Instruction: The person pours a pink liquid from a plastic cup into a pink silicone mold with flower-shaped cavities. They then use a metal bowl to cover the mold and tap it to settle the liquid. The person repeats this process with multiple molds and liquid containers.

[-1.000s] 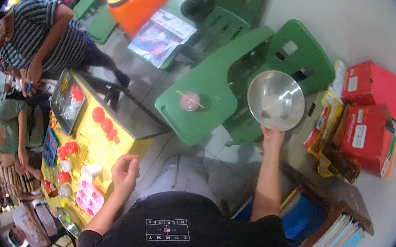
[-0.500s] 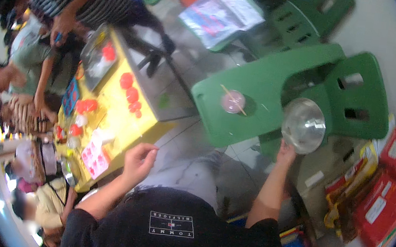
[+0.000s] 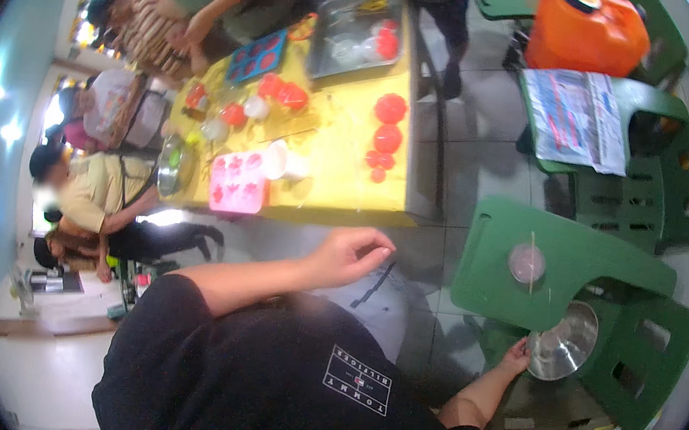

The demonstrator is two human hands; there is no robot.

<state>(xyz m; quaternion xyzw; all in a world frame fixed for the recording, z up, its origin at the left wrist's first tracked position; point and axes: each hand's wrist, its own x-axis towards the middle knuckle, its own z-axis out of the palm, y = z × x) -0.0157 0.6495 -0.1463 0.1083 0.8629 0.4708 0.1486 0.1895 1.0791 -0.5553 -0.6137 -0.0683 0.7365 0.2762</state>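
Low at the right of the head view, the right hand (image 3: 516, 353) gripped a steel bowl (image 3: 563, 350) by its near rim, fingers (image 3: 521, 347) pinched on the edge, so that the bowl hung tilted with its open side toward the camera, seemingly for an easy carry with one hand. It sat against the seat of a green plastic chair (image 3: 650, 369), just below that chair's flat green writing arm (image 3: 559, 269), where a small pink-lidded cup (image 3: 526, 262) stood with a thin stick laid across it. That forearm ran up from the lower edge, wrist bent toward the chair

Nearer the middle, the left hand (image 3: 348, 254) held nothing; its fingers (image 3: 372, 237) were loosely curled, thumb and forefinger close but not closed on anything, hovering over the tiled floor just short of the yellow counter (image 3: 348, 181). The left arm stretched forward from a black shirt (image 3: 275, 377), elbow bent

On the counter lay red jelly cups (image 3: 388, 131), a pink mould tray (image 3: 238, 182) and a metal tray (image 3: 357, 34); other people worked along its far side. An orange jug (image 3: 586, 30) stood well apart
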